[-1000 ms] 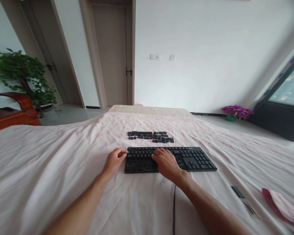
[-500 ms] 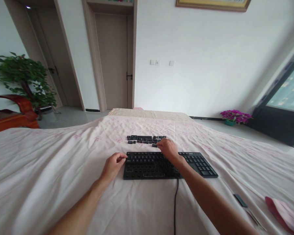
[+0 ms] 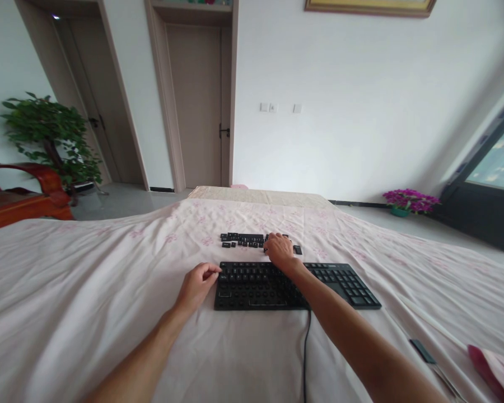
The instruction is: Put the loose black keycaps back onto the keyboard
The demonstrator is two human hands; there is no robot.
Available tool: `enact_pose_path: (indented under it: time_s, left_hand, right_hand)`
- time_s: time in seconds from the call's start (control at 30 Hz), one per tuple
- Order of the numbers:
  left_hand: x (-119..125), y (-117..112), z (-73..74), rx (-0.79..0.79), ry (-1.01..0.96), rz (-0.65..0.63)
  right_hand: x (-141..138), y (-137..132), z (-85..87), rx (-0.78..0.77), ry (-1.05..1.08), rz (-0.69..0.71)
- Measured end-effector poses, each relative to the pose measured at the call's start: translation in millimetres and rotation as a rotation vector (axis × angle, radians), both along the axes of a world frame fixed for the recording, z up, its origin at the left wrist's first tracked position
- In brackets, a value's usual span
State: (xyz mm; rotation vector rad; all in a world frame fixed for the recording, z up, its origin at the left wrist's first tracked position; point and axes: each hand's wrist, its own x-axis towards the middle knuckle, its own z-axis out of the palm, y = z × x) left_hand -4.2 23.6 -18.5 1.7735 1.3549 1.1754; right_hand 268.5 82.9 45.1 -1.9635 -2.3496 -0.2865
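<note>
Black plastic keyboard (image 3: 273, 292) lies on the flowered cloth (image 3: 172, 358) at the centre of the frame, its cable (image 3: 306, 347) running to the lower edge. Status: keycaps are seated along the top rows and on the number pad at the right end. Remaining: the lower rows of the main block show bare key positions, and loose keycaps (image 3: 251, 238) lie in a group just above the keyboard.

Left hand (image 3: 198, 281) touches the keyboard's upper left corner; thumb and forefinger are close together, but whether this grip clamps the edge cannot be determined. Right hand (image 3: 280, 251) is over the right part of the loose group, fingertips hidden; its grip state cannot be determined.

Change from one second earlier: the right hand is off the keyboard's middle. Against half a second earlier, it sits further left, exposing the rightmost keycap. Left hand position is unchanged.
</note>
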Motion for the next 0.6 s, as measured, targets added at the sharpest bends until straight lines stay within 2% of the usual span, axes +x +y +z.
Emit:
enact_pose_path:
  time_s: [0.6]
  left_hand:
    - [0, -1, 2.8, 0.006, 0.004, -0.004]
  right_hand:
    - [-11, 5, -1.2, -0.004, -0.114, 0.101]
